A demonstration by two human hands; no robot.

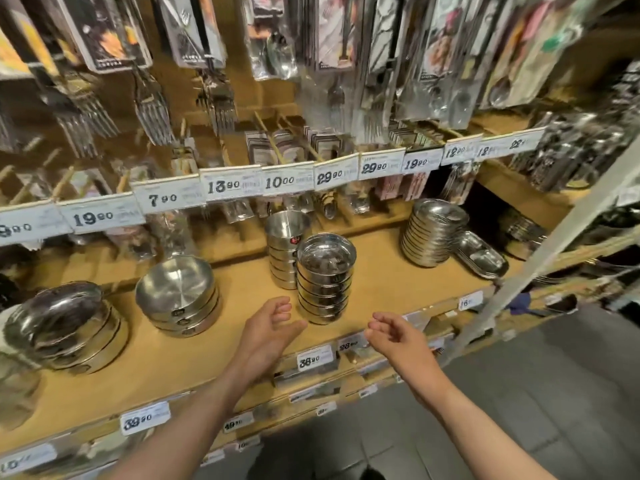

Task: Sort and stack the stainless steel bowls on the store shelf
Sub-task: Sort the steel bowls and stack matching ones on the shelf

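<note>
Bowl stack point(326, 278) just beyond both hands (empty, fingers relaxed).

Bowl stacks point(325, 278) on shelf point(377, 271)

Two bare forearms, seemingly sleeveless, no rings or watch visible.
</note>
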